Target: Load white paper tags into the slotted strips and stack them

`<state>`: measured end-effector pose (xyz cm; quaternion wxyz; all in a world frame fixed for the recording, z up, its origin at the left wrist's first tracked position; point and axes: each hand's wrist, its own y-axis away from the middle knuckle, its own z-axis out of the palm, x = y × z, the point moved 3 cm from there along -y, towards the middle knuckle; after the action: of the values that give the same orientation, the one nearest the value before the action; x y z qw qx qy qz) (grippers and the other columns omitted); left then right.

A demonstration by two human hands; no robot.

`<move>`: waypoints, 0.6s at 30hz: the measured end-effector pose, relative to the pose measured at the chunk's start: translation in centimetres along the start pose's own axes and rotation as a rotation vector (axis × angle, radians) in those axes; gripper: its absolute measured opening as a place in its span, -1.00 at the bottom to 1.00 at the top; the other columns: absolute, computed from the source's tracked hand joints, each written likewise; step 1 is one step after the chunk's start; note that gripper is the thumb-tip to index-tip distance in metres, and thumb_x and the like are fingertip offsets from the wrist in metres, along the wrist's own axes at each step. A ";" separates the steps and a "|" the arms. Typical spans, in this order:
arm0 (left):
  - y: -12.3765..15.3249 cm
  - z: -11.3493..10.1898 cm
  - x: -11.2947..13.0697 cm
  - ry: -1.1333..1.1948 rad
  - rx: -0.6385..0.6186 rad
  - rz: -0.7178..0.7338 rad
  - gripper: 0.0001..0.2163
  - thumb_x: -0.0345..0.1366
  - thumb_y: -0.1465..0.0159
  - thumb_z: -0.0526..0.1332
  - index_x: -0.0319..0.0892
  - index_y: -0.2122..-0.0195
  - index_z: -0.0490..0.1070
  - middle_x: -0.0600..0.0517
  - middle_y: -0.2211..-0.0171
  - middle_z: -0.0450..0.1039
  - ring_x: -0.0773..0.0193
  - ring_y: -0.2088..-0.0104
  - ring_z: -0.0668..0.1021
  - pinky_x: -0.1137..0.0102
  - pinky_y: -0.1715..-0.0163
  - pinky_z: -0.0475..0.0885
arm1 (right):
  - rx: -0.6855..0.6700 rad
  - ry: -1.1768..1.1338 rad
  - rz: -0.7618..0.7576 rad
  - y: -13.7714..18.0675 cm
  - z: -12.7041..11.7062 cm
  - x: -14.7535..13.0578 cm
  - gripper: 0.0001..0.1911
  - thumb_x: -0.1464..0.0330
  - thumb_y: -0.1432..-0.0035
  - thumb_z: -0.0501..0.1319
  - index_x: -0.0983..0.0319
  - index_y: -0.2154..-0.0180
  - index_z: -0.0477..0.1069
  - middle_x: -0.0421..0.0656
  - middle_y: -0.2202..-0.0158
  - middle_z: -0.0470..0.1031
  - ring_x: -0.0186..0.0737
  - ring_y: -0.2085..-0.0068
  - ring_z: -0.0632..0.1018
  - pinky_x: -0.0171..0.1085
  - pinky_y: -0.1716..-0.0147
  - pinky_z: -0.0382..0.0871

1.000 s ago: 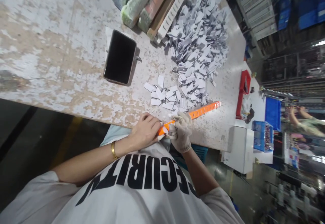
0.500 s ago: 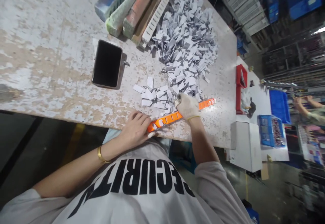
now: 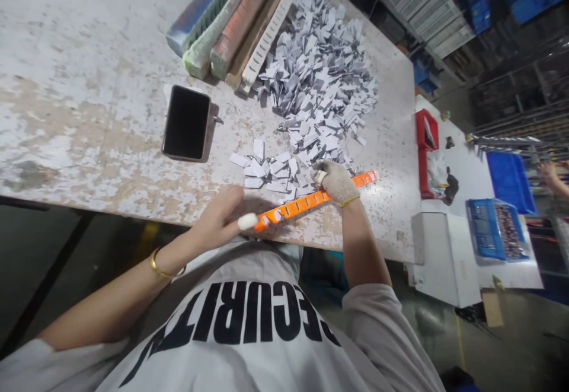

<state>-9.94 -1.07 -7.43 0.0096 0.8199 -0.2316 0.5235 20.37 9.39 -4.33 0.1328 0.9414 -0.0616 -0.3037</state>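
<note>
An orange slotted strip (image 3: 306,203) lies aslant near the table's front edge, with a couple of small white pieces set in its left end. My left hand (image 3: 220,217) is bare, with a white cover on the thumb. That thumb touches the strip's left end, while the fingers are bent and stand apart from it. In a pale glove, my right hand (image 3: 340,183) lies over the strip's right half with its fingers pinched; what is between them cannot be made out. Small flat white pieces (image 3: 271,172) lie loose just behind the strip.
A big heap of white pieces (image 3: 320,83) spreads behind my right hand. Several long bars, a white slotted strip (image 3: 269,39) among them, lie at the back. A dark-screened tablet (image 3: 186,122) sits at left. Red bins (image 3: 427,131) and a blue basket (image 3: 489,226) stand on another table.
My left hand has drawn back to the left, uncovering the strip's end, with its thumb now at that end. My right hand has shifted slightly right along the strip.
</note>
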 end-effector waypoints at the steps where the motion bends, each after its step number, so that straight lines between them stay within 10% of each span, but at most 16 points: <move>1: -0.8 -0.3 0.2 0.033 0.023 -0.061 -0.69 0.02 -0.39 0.14 -0.13 0.16 0.43 -0.07 0.25 0.50 0.07 0.25 0.51 0.19 0.23 0.42 | 0.015 -0.167 0.034 0.3 0.1 0.2 -0.80 0.26 -0.02 0.24 0.17 0.27 0.42 -0.24 0.38 0.50 -0.27 0.44 0.52 -0.26 0.39 0.50; 8: -7.5 1.5 2.2 0.333 -0.101 -0.251 -0.70 -0.04 -0.33 0.22 -0.18 0.13 0.48 -0.01 0.23 0.59 0.16 0.24 0.59 0.33 0.29 0.44 | 0.056 -1.014 0.042 3.4 2.3 -1.8 -0.75 0.25 -0.08 0.28 0.08 0.23 0.25 -0.40 0.49 0.37 -0.32 0.52 0.54 -0.34 0.52 0.47; 18: -8.8 2.7 3.9 0.700 -0.250 -0.100 -0.63 0.00 -0.27 0.31 -0.21 0.41 0.32 0.10 0.48 0.38 0.36 0.45 0.42 0.42 0.40 0.35 | 0.033 -0.980 0.105 7.9 3.2 -3.8 -0.76 0.19 -0.13 0.35 0.14 0.34 0.35 -0.34 0.51 0.39 -0.39 0.55 0.44 -0.44 0.64 0.38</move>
<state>-2.88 4.62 -3.35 0.2138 0.5939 -0.2363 0.7387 15.15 1.90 -2.45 0.0885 0.6856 -0.1688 -0.7026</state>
